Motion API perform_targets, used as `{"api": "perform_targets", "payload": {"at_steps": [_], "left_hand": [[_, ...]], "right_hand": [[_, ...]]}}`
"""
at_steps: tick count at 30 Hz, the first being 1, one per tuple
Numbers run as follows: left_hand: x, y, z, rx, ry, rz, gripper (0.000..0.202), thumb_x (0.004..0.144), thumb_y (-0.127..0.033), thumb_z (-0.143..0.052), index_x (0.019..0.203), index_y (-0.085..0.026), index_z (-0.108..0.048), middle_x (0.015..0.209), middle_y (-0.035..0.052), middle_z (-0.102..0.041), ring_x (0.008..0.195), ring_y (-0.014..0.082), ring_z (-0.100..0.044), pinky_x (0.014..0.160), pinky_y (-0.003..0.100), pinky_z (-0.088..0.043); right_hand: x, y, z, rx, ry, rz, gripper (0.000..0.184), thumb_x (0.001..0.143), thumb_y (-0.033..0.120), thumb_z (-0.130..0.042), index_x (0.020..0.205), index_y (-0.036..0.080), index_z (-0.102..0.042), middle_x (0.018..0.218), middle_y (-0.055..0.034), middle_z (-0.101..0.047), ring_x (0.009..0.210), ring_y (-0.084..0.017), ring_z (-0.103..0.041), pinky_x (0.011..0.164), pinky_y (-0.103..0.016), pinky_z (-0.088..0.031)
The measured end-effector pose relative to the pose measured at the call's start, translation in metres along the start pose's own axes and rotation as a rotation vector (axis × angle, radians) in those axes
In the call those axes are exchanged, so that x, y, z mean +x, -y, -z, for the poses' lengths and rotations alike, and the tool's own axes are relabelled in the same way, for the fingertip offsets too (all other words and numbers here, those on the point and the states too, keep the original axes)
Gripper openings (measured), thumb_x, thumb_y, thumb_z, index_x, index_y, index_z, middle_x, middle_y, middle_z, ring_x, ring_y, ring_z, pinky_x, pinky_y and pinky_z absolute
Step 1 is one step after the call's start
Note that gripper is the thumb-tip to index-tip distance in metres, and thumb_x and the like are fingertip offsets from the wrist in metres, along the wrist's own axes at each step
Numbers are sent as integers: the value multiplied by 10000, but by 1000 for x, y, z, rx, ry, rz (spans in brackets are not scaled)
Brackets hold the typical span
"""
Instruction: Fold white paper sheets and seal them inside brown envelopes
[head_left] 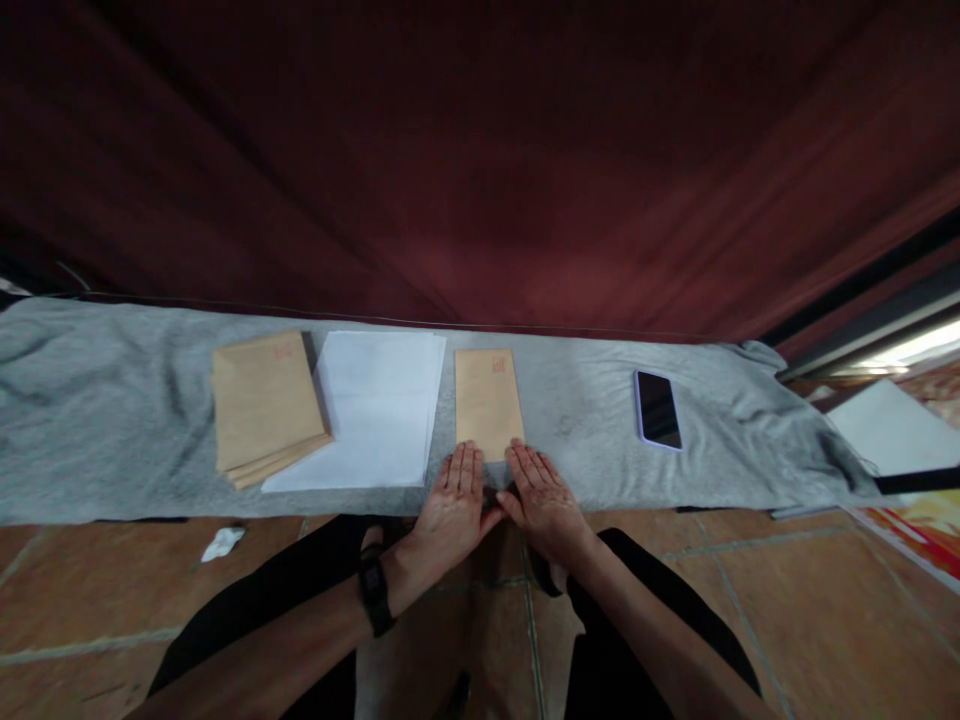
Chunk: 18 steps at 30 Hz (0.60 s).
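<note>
Both your hands are down flat at the near edge of the bench. Your left hand and right hand lie side by side, thumbs nearly meeting. The grip on each is spread, palms down and fingers straight, pinching nothing. The fingertips of both rest on the near end of the single envelope, which lies flat at your twelve o'clock on the grey cloth, printed end away from you.

Looks like early going to me: that one brown envelope is set apart, lying closed and smooth, and I can't tell whether anything is inside it. Out at ten o'clock the white sheets sit in a neat pile, and just beyond them, further left, the stack of envelopes is fanned slightly at its near corner. Both piles read as untouched stock. A phone lies face up at two o'clock, well apart. A crumpled scrap sits on the floor at nine o'clock.
</note>
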<state>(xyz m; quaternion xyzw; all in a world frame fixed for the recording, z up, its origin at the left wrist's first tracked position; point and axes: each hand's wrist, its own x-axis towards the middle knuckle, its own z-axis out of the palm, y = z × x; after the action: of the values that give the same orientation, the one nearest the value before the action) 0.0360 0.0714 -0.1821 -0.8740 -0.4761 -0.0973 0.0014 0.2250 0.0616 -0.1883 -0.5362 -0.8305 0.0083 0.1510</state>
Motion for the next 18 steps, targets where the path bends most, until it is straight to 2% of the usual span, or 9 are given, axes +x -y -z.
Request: {"api": "perform_targets", "payload": {"at_steps": [4,7,10,13,15,18], "left_hand": [[-3,1,0,-2,-26,52,756,922,-485,-538,1442,46,-401,1485,330,-415,1430,394,-367,1140,534,-360],[-1,4,0,-7,-50,83,675,935,-464,-526,1370,51,-493,1437,328,-480,1379,392,-449,1111,503,-404],[6,11,2,-11,-66,77,502,979,-352,-444,1297,15,-573,1366,290,-570,1309,361,-535,1057,477,-459],[15,20,6,-28,-62,62,389,992,-259,-395,1234,-52,-619,1317,232,-623,1231,322,-594,1016,452,-489],[20,26,9,-60,-79,69,347,987,-241,-405,1221,-95,-616,1321,199,-619,1207,300,-599,1018,443,-487],[24,31,10,-123,-114,135,300,965,-231,-450,1212,-131,-587,1248,167,-626,1147,281,-605,988,431,-503]], "right_hand": [[-3,-8,-2,-23,-6,-35,618,990,398,-480,1497,56,-393,1530,-194,-432,1426,-283,-410,1172,-461,-367],[-2,-8,-1,-39,-26,-60,614,991,404,-474,1474,29,-418,1516,-217,-444,1425,-305,-405,1170,-487,-358],[4,0,-1,-41,-35,-81,609,998,399,-456,1485,36,-405,1530,-209,-427,1441,-308,-377,1169,-498,-353],[9,15,-5,-15,-7,-4,590,993,385,-466,1503,96,-397,1567,-158,-389,1456,-278,-355,1188,-468,-329],[11,24,-8,-11,2,29,614,979,403,-495,1495,84,-408,1573,-174,-370,1462,-284,-344,1192,-458,-321],[14,31,-10,-14,-6,2,651,966,436,-520,1486,58,-417,1563,-205,-373,1453,-308,-353,1176,-467,-338]]}}
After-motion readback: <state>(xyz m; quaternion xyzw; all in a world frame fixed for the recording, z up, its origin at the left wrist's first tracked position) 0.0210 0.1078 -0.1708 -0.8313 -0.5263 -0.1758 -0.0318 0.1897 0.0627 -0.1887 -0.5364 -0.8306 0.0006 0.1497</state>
